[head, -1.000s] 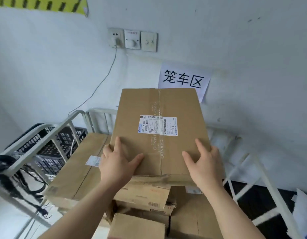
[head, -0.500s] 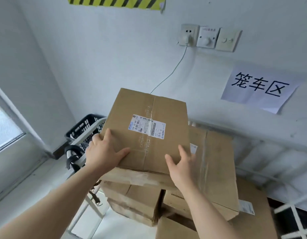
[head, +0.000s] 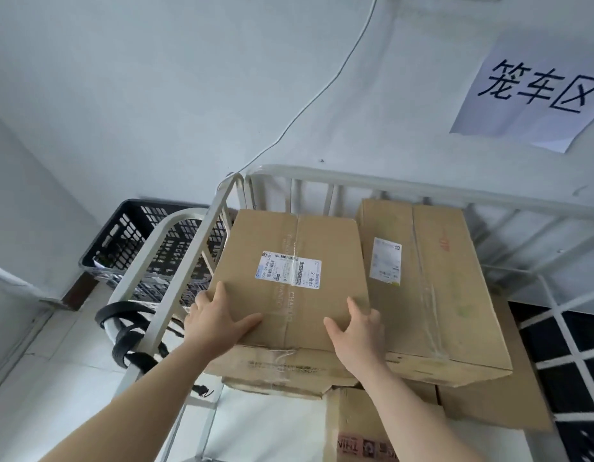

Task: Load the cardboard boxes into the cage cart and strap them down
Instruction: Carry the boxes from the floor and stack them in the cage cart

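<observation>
Seating brown cardboard box with white shipping label (head: 292, 278) centre frame, inside white metal cage cart (head: 322, 172) | left hand (head: 218, 323) and right hand (head: 359, 331) spread flat on its near corners, likely squaring it beside long taped cardboard box (head: 432, 295) | black straps (head: 128, 338) lower left, unused.

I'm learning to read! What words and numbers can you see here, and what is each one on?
"笼车区": paper sign on the wall.
"CHANDO", faint: left box.
Left label: too small.
Right label, on the right box: blurred.
Red print on the bottom box: blurred.
</observation>
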Motion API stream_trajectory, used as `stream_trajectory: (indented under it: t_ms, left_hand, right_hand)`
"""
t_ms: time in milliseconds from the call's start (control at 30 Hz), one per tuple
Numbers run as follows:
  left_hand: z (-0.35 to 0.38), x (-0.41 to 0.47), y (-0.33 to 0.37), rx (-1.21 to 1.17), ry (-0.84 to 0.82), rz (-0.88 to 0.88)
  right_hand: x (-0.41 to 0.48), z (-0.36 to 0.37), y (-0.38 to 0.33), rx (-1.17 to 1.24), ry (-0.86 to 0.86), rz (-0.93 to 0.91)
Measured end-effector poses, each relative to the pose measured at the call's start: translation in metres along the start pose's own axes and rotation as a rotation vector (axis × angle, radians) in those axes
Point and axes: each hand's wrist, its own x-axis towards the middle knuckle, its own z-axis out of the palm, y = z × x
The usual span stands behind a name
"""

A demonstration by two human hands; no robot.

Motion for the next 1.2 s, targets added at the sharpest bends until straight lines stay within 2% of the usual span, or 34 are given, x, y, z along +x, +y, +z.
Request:
stream_trajectory:
  t_ms: [267,733,933,1067,1200]
  left_hand:
    - [0.032,0.069,-0.019,0.048,-0.127,0.004]
    - [0.082,0.17,-0.024,-0.029,-0.109,0.019]
    - [0.094,0.198,-0.02,-0.035,-0.051,0.033]
    - [0.092,0.197,-0.013,-0.013,-0.047,0.013]
    - [0.084,0.171,0.014,0.07,0.078,0.088]
  right_hand:
    - [0.045,0.047,0.003,-0.019,-0.114,0.067]
    - [0.137,0.1,-0.005,0.0,-0.091,0.04]
    - [0.167,0.106,-0.005,-0.011,-0.068,-0.009]
    - [0.173,0.097,-0.005,-0.04,-0.121,-0.025]
    - [0.156,0.075,-0.001,-0.048,-0.065,-0.106]
